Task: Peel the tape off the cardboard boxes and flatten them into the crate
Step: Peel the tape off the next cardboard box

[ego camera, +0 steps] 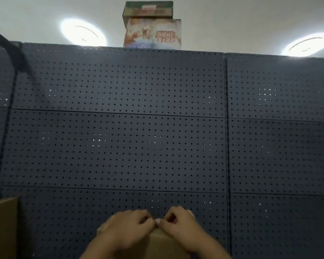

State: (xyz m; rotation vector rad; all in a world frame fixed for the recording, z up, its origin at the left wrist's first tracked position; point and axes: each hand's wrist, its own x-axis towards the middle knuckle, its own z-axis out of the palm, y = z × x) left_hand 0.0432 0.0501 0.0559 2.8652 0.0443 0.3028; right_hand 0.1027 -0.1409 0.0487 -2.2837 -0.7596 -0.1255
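A brown cardboard box (160, 243) shows at the bottom middle of the head view, mostly hidden under both hands. My left hand (127, 228) rests on its top left with the fingers curled at the far edge. My right hand (180, 223) lies on its top right, fingers curled, with its fingertips touching those of the left hand at the box's far edge. Whether tape is pinched there I cannot tell. The corner of a second cardboard box (3, 227) stands at the bottom left. No crate is in view.
A dark grey pegboard wall (120, 128) fills the view straight ahead, close behind the box. Two stacked printed boxes (150, 25) sit on top of it. Two round ceiling lights shine above. A black bar (6, 45) slants across the upper left.
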